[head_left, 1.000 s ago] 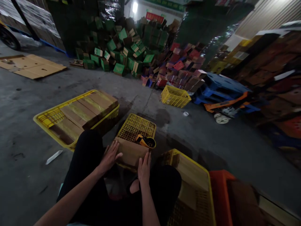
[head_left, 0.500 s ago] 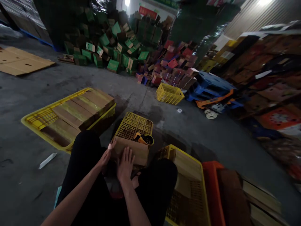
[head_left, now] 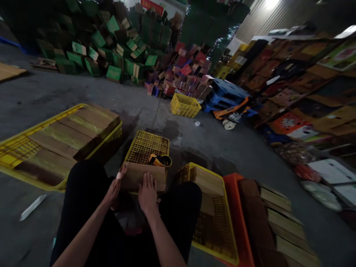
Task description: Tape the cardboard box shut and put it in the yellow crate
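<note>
A brown cardboard box rests at the near end of an upturned yellow plastic crate, between my knees. My right hand lies flat on the box's upper face, fingers stretched forward. Against the box's left end, my left hand is held upright with its fingers extended; something pale wraps one fingertip. Just beyond the box, a yellow and black tape dispenser sits on the crate. The underside of the box is hidden.
Left of my knee, a yellow crate holds several taped cardboard boxes. On the right stand another yellow crate with cardboard inside and an orange crate beside more boxes. Farther off are a yellow crate, an orange pallet jack and blue pallets.
The view has turned right, so the surroundings sit farther left in the picture. Both hands remain against the cardboard box, which looks unmoved on the crate.
</note>
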Demonstrator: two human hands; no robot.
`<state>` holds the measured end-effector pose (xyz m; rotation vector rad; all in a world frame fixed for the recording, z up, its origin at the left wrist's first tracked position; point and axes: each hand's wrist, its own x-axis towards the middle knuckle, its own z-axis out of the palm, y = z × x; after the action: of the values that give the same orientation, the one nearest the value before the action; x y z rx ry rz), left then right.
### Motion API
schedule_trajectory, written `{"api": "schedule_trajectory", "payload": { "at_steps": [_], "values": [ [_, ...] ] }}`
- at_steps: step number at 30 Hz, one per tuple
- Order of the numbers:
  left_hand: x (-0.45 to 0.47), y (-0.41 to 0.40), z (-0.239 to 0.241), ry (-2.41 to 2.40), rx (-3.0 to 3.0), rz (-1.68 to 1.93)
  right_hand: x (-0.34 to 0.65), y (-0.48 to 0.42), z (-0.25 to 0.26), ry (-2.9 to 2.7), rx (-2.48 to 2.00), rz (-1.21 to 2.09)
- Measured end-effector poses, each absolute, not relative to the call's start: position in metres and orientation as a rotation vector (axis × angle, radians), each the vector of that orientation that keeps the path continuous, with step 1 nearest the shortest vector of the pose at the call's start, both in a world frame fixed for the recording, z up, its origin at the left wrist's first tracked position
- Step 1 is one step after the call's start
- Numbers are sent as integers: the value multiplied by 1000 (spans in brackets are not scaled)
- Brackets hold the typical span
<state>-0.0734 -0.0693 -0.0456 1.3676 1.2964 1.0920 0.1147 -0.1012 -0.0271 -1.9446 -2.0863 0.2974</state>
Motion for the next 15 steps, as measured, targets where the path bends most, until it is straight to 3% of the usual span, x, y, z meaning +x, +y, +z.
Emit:
{"api": "schedule_trajectory", "payload": {
  "at_steps": [5,15],
  "values": [
    [-62,-72,-60,1487,1579,972,179,-104,-37,-1849,-2010,293],
    [-28,-71,-67,1856,2356,693,211,-60,-34,-1336,-2012,748]
  ]
}}
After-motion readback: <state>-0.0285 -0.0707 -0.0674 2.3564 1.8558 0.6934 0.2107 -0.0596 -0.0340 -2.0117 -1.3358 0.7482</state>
